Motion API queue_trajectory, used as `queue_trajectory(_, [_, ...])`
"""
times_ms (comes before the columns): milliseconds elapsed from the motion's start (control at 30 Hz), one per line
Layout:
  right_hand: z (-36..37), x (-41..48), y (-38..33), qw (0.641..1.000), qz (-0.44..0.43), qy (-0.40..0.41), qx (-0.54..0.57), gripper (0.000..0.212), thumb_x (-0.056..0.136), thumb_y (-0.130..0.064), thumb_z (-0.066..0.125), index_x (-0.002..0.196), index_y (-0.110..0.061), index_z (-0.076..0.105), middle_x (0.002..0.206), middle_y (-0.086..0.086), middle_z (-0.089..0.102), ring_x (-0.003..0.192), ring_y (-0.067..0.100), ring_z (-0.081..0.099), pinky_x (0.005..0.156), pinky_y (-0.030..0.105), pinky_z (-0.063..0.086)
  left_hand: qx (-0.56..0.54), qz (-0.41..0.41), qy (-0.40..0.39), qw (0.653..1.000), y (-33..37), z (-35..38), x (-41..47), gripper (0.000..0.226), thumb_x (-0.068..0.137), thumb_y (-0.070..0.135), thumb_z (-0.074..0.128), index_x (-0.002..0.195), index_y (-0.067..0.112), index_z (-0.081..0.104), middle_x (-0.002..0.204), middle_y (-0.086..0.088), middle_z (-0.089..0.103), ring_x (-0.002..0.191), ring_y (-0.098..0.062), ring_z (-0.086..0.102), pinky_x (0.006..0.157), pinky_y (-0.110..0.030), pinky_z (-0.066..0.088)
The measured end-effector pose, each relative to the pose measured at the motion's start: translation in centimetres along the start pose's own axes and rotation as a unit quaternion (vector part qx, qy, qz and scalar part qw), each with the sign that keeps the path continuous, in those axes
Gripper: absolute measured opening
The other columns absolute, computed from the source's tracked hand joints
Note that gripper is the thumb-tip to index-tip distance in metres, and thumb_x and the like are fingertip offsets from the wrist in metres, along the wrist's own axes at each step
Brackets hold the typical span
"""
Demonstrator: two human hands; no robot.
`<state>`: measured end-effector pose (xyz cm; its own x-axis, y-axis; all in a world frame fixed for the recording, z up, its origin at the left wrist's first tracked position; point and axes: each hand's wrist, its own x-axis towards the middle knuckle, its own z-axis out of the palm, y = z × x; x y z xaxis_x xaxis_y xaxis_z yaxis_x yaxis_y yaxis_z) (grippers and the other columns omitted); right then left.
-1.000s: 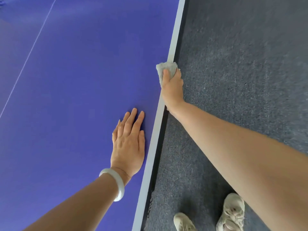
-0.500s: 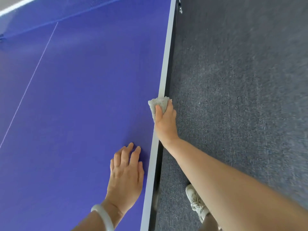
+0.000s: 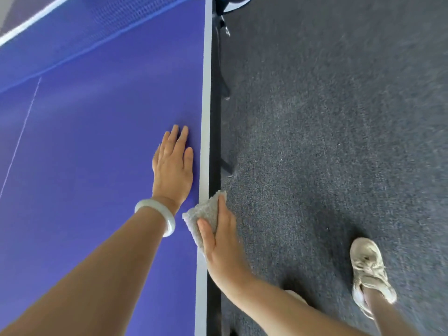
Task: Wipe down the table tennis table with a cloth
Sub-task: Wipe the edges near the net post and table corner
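Observation:
The blue-purple table tennis table [image 3: 97, 146] fills the left of the view, with a white stripe along its right edge. My right hand [image 3: 223, 241] presses a small grey cloth [image 3: 206, 212] over that edge, thumb on top and fingers down the side. My left hand [image 3: 173, 166] lies flat on the tabletop just beside the stripe, fingers together, a pale bangle on its wrist. It sits slightly ahead of the cloth and holds nothing.
The net [image 3: 80, 27] with its white top band crosses the upper left. The net post clamp [image 3: 224, 23] and a table leg [image 3: 224, 93] stand below the edge. Dark grey carpet [image 3: 339, 141] covers the right. My shoe [image 3: 371, 270] is at lower right.
My right hand has drawn the cloth back along the edge towards me, now behind my left hand. The view has advanced towards the net.

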<state>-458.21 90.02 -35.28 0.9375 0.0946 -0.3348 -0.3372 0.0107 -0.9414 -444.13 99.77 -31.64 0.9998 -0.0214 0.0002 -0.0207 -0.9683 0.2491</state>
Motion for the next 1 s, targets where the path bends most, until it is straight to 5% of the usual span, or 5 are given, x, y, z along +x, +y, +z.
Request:
queue_trajectory(133, [-0.5,2.2,-0.1,0.995,0.024,-0.042,0.090,0.078,0.095,-0.055,0.030,0.157,-0.022,-0.005,0.165,-0.009,0.000,0.149,-0.001,0.002,0.123,0.024,0.009,-0.014,-0.014,0.027,0.999,-0.3,0.8,0.4,0.047,0.108,0.022,0.026,0.154,0.027,0.034,0.162,0.009,0.024,0.151,-0.008,0.015,0.122,-0.034,0.013])
queue_trajectory(400, [-2.2,16.1,-4.7,0.967,0.053,0.078,0.238,0.047,0.107,-0.039,0.026,0.149,-0.019,0.036,0.143,-0.009,0.047,0.136,0.007,0.042,0.107,0.011,0.031,-0.017,-0.039,0.009,0.999,0.1,0.6,0.4,0.052,0.103,0.030,0.021,0.154,0.032,0.030,0.162,0.017,0.019,0.149,-0.002,0.013,0.121,-0.031,0.011])
queue_trajectory(633, [1.1,7.8,-2.0,0.991,-0.064,0.102,0.052,0.066,0.103,-0.050,0.029,0.156,-0.035,-0.007,0.164,-0.020,-0.007,0.151,0.001,-0.004,0.123,0.030,0.004,-0.021,-0.036,0.009,0.999,-0.1,0.7,0.3,0.052,0.102,0.030,0.023,0.154,0.031,0.030,0.162,0.015,0.020,0.149,-0.005,0.014,0.121,-0.037,0.014])
queue_trajectory(833, [-3.8,22.3,-6.4,0.962,0.045,0.062,0.262,0.054,0.104,-0.054,0.029,0.149,-0.027,0.038,0.142,-0.007,0.051,0.131,0.009,0.048,0.111,0.023,0.034,-0.003,-0.021,0.008,1.000,-0.1,0.6,0.3,0.052,0.103,0.034,0.018,0.154,0.031,0.028,0.162,0.017,0.019,0.149,-0.007,0.017,0.120,-0.037,0.019])
queue_trajectory(1000, [-1.9,15.6,-3.9,0.966,0.028,0.075,0.246,0.066,0.098,-0.063,0.026,0.155,-0.030,0.025,0.155,-0.017,0.037,0.140,-0.007,0.033,0.114,0.012,0.024,-0.020,-0.021,0.017,0.999,-0.3,0.9,0.4,0.052,0.101,0.038,0.015,0.152,0.036,0.026,0.161,0.022,0.017,0.149,-0.007,0.017,0.119,-0.041,0.021])
